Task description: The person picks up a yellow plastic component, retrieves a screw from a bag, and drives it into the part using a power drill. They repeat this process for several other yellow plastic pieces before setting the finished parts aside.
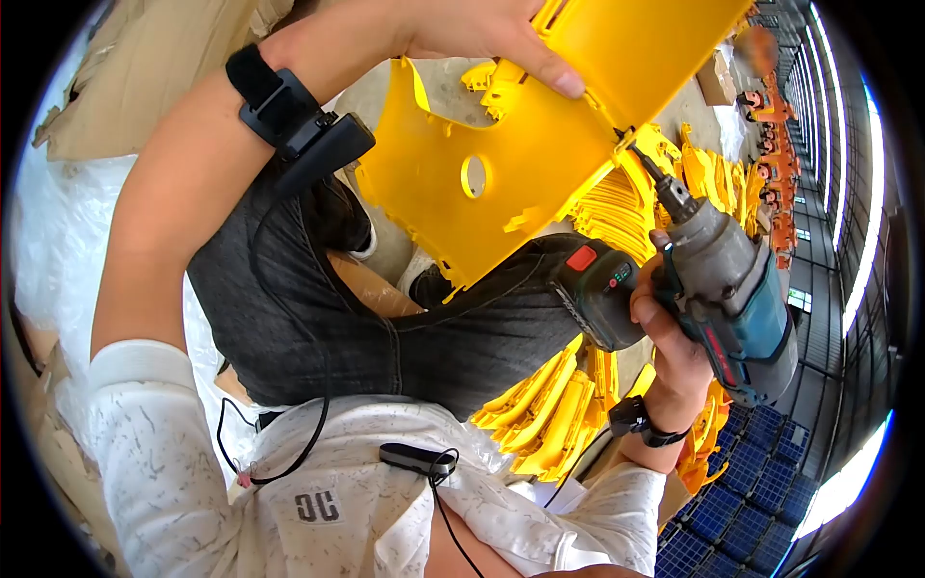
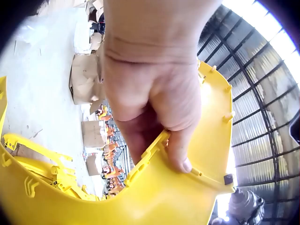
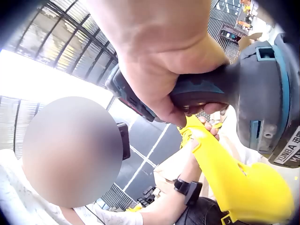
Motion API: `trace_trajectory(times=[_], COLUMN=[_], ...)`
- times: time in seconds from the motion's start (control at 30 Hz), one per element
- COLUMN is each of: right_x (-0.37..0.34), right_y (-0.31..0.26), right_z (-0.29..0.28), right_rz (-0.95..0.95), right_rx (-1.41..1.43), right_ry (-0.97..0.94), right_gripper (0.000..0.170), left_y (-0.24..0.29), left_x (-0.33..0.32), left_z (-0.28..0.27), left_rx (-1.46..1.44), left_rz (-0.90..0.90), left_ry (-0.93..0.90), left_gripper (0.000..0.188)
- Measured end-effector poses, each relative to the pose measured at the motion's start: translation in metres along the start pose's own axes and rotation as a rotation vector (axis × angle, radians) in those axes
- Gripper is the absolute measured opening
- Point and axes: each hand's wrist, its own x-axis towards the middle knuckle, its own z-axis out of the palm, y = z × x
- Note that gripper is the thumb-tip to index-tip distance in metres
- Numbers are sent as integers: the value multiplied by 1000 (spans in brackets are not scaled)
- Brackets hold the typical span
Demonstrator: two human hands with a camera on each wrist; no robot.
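My left hand (image 1: pixel 491 34) grips a large yellow plastic panel (image 1: pixel 549 125) by its upper edge, thumb on the face and fingers behind it. In the left wrist view the thumb (image 2: pixel 179 154) presses near a seam on the panel. A round hole and a curved cutout show in the panel. My right hand (image 1: pixel 674 337) holds a cordless impact driver (image 1: pixel 727 279) by its handle, the battery pack (image 1: pixel 599 289) towards my lap. The driver's bit (image 1: pixel 650 169) points at the panel's right edge, its tip right at a small dark fastener by the seam.
Stacks of yellow plastic parts (image 1: pixel 549 409) lie below and behind the panel. Blue crates (image 1: pixel 756 472) stand at the lower right. Cardboard (image 1: pixel 154 72) and clear plastic wrapping (image 1: pixel 58 250) are on the left. Orange items (image 1: pixel 776 154) line the far right. Cables hang from the wrist cameras.
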Motion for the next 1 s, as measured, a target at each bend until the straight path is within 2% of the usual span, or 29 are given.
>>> trace_trajectory(times=[0.1,0.13,0.17,0.2,0.23,0.27,0.3,0.37,0.4,0.43,0.5,0.57,0.6,0.63,0.7,0.77,0.83,0.87,0.9,1.0], right_x=[-6,-3,-8,-9,-10,-7,-1,-2,-4,-3,15,25,28,31,30,29,33,35,35,33], right_y=[6,-15,-11,-6,-1,5,15,68,103,133,177,230,240,250,298,343,379,383,382,374], right_z=[-9,-12,-20,-34,-48,-54,-57,-64,-65,-61,-31,20,42,61,114,165,215,235,247,274], right_rz=[51,151,156,129,108,75,48,135,123,109,241,186,143,99,144,265,201,219,238,366], right_rx=[23,228,334,372,412,401,386,364,206,47,159,328,237,147,307,301,448,575,584,772], right_ry=[93,154,213,221,233,334,436,607,594,576,538,519,446,373,302,200,250,309,326,467], right_gripper=[56,55,54,45,36,35,33,31,33,36,37,34,32,30,29,32,35,38,38,45], left_y=[1,-1,1,1,3,3,2,-4,-9,-11,-17,-11,-10,-11,-13,-3,-6,-5,-4,-6], left_x=[0,-5,-11,-14,-16,-16,-16,-9,-4,-1,0,2,2,-4,-14,17,-3,-5,-7,8], left_z=[-11,-24,-31,-37,-39,-40,-40,-38,-37,-42,-56,-54,-55,-70,-102,-56,-94,-100,-103,-97], left_rx=[65,50,37,48,62,77,85,100,120,124,58,-19,-100,-95,-128,-45,52,68,85,157], left_rz=[-32,0,29,10,36,63,37,144,222,209,345,301,267,248,236,223,192,171,156,155], left_ry=[6,115,224,204,381,555,526,855,964,939,1023,964,916,906,908,1146,954,919,884,1005], left_gripper=[42,42,41,41,40,39,39,36,35,35,37,38,40,40,32,33,33,32,32,35])
